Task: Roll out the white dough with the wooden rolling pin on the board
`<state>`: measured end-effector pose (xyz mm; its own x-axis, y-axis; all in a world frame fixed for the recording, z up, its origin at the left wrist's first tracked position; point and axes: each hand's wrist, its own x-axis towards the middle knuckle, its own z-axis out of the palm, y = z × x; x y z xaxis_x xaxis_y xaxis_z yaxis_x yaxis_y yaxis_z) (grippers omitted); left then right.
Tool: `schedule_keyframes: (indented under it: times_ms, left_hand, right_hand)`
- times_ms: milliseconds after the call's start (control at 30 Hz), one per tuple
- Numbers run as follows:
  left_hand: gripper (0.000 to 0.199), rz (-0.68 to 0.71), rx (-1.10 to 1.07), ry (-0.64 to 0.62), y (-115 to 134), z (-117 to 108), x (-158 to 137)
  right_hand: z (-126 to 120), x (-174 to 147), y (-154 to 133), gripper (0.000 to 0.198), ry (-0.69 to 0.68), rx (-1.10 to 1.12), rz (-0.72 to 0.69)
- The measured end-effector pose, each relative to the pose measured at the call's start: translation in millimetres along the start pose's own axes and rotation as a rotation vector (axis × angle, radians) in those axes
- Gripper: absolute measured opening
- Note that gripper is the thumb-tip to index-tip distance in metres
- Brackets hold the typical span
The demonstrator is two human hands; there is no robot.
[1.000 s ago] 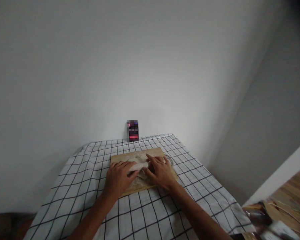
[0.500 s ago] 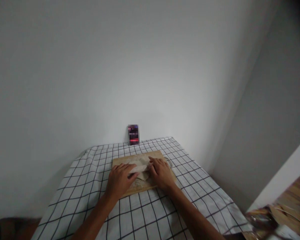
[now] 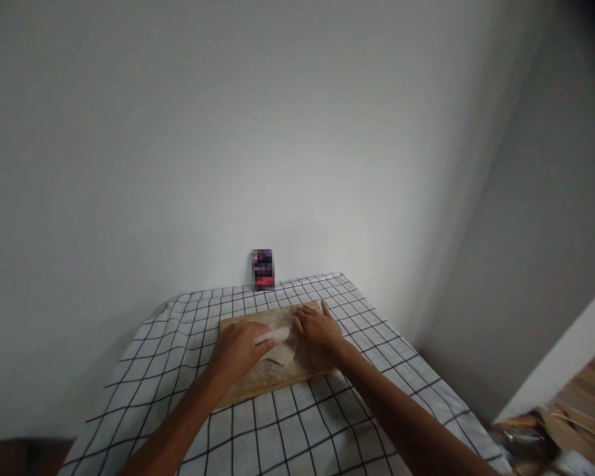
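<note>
A pale rolling pin (image 3: 272,335) lies across a sheet of dough (image 3: 285,352) on a floured wooden board (image 3: 250,391). My left hand (image 3: 238,345) is closed round the pin's left end, with the thumb along its near side. Over the pin's right end lies my right hand (image 3: 317,329), its fingers bent and one finger pointing up and away. That end of the pin is hidden under the hand. Part of the dough shows below the pin, between my hands.
A black-and-white checked cloth (image 3: 297,423) covers the table. At its far edge a pixelated dark box-shaped thing (image 3: 263,270) stands against the white wall (image 3: 297,132). Blurred clutter (image 3: 520,433) lies at the lower right, beyond the table.
My right hand has turned and moved slightly up and away, hiding the metal ring at the board's right edge. The board sits a little further left in view, and more dough shows below the pin.
</note>
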<state>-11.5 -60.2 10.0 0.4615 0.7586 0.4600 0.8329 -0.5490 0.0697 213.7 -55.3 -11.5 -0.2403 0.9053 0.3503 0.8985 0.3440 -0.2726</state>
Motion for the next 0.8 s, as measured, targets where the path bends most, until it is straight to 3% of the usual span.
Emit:
schedule_keyframes:
  times_ms: [233,567,800]
  left_hand:
    - [0.045,0.002,0.043,0.050,-2,19,-8]
    - [0.044,-0.254,0.111,-0.178,-29,25,34]
    - [0.044,-0.301,0.081,-0.237,-36,30,37]
  right_hand:
    - [21,25,8,0.042,-0.023,-0.070,-0.032]
    - [37,95,22,0.047,-0.196,-0.015,-0.042]
    - [36,93,18,0.044,-0.181,-0.053,-0.025]
